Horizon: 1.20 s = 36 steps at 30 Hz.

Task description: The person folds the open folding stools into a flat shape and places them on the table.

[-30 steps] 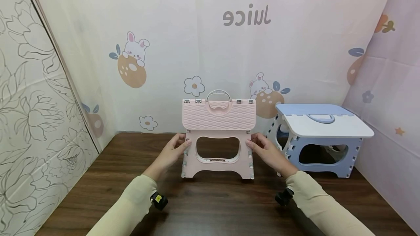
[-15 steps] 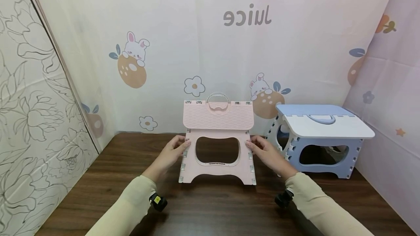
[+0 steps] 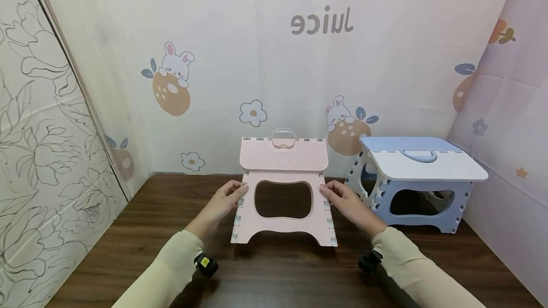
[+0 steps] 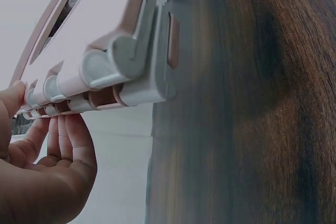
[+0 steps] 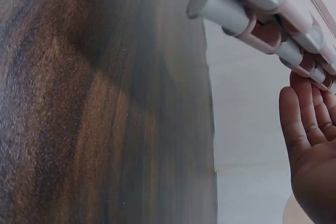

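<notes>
A pink folding step stool stands folded between my hands, a pale looped handle at its top. Its lower edge tips toward me. My left hand pinches its left side, thumb in front and fingers behind. Opposite, my right hand pinches the right side the same way. In the left wrist view, grey-white hinge knuckles show along two leg panels lying close together. In the right wrist view, the stool's hinged edge hangs above the table, while that hand's thumb is hidden.
An unfolded blue and white step stool stands at the right, just beyond my right hand. Dark wooden tabletop lies beneath. A printed curtain closes off the back, with further hanging cloth on both sides.
The pink stool has tilted: its top edge has sunk and leaned back, while its lower edge has swung toward me. My hands keep their hold at nearly the same spot.
</notes>
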Tool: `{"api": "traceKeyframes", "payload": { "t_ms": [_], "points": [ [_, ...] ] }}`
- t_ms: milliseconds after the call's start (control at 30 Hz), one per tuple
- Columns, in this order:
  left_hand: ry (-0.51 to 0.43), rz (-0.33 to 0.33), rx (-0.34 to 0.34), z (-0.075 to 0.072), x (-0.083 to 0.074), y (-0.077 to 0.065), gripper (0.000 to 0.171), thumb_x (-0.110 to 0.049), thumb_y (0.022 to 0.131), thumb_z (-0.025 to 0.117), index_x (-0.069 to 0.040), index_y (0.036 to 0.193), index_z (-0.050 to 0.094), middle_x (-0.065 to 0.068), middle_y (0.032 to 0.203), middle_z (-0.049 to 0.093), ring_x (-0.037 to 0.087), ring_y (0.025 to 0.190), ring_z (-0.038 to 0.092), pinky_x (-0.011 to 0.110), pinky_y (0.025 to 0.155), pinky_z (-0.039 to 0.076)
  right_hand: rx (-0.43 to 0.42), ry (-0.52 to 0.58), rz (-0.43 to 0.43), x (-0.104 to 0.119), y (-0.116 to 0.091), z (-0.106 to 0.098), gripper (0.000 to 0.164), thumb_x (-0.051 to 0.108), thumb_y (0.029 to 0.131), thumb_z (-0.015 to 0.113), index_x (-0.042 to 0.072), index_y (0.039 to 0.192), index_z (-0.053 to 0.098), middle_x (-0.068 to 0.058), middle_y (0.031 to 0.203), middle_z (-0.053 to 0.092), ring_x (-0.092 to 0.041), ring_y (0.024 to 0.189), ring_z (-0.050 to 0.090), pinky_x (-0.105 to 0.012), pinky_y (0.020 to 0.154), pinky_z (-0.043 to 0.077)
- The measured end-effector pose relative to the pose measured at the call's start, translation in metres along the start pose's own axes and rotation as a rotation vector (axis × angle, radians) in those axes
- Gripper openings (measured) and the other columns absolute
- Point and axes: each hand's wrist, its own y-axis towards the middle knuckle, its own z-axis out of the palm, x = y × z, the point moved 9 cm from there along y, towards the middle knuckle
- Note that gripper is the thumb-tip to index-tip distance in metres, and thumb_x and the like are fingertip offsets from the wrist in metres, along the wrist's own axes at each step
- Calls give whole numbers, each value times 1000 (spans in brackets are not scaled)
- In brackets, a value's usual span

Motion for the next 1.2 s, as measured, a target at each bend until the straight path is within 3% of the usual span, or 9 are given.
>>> {"api": "traceKeyframes", "payload": {
  "t_ms": [233, 533, 800, 1067, 1200],
  "points": [
    [-18, -5, 2, 1, 2, 0, 41, -40, 101, 60, -4, 119, 60, 7, 101, 57, 19, 91, 57, 41, 92, 48, 4, -1, 9, -1, -1, 0, 30, 29, 106, 53, 1, 115, 61, -7, 99, 62, -21, 88, 59, -42, 80, 51],
    [1, -23, 11, 2, 3, 0, 39, -39, 103, 58, -2, 117, 59, 7, 103, 59, 19, 93, 59, 43, 90, 49, 1, -10, 57, -7, -3, 1, 38, 40, 104, 54, 3, 111, 61, -8, 99, 63, -23, 89, 60, -53, 85, 50],
    [23, -44, -8, -1, 6, -2, 42, -46, 100, 60, -6, 113, 61, 8, 104, 59, 22, 98, 57, 45, 94, 47, 12, -11, 89, -9, -4, 3, 35, 38, 104, 55, 5, 113, 62, -6, 102, 64, -21, 90, 61, -50, 84, 51],
    [62, -67, -8, -1, 9, -2, 43, -47, 100, 58, -6, 112, 62, 8, 103, 58, 23, 97, 56, 44, 92, 47, 34, -13, 140, 11, -13, 5, 34, 34, 106, 53, 1, 111, 61, -10, 103, 65, -22, 93, 62, -52, 89, 51],
    [64, -65, -4, 0, 9, -2, 43, -47, 100, 58, -6, 112, 62, 8, 104, 60, 23, 96, 57, 42, 90, 47, 37, -15, 146, 3, -12, 5, 36, 38, 105, 53, 3, 112, 62, -8, 105, 64, -20, 93, 62, -48, 87, 51]
  ]
}}
